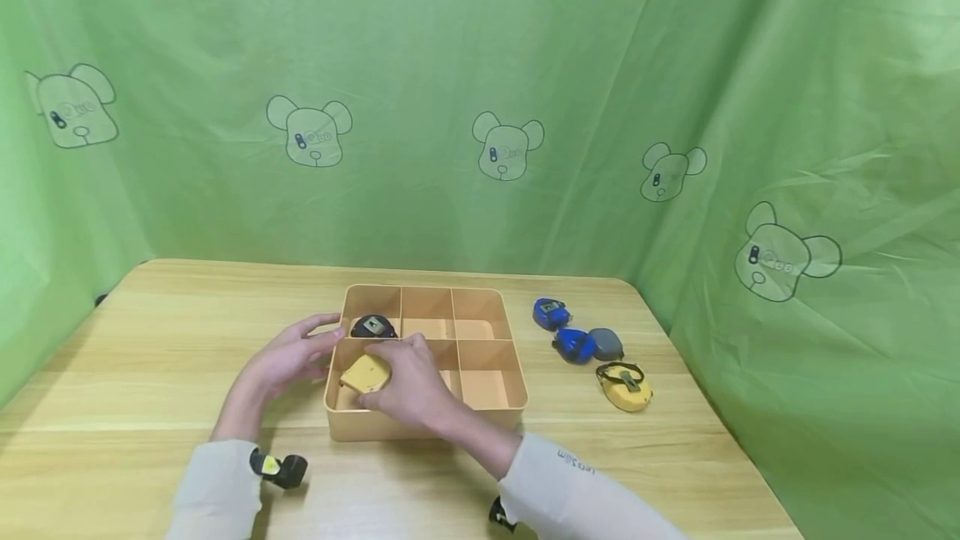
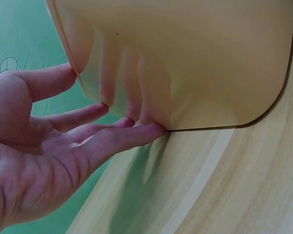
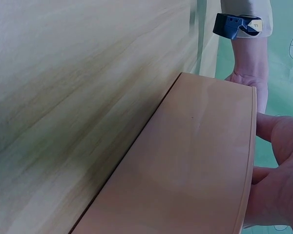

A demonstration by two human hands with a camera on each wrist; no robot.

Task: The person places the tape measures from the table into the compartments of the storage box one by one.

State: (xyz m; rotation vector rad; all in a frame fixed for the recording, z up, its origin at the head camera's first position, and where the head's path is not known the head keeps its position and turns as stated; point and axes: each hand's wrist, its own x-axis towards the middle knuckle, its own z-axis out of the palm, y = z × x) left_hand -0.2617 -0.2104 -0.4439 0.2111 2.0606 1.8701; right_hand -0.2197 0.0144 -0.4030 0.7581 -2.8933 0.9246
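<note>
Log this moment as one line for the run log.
right hand: holds yellow tape measure over tray front-left compartment | left hand: fingers straight against tray's left wall | black tape measure: back-left compartment

A light wooden table (image 1: 150,357) fills the lower half of the head view, its grain running left to right. Near the centre sits a tan divided organizer box (image 1: 491,332). To the right of it, on the bare wood, lie four tape measures: a blue one (image 1: 551,313) farthest back, another blue one (image 1: 573,345) touching a grey one (image 1: 606,344), and a yellow one (image 1: 626,388) nearest the front edge.
</note>
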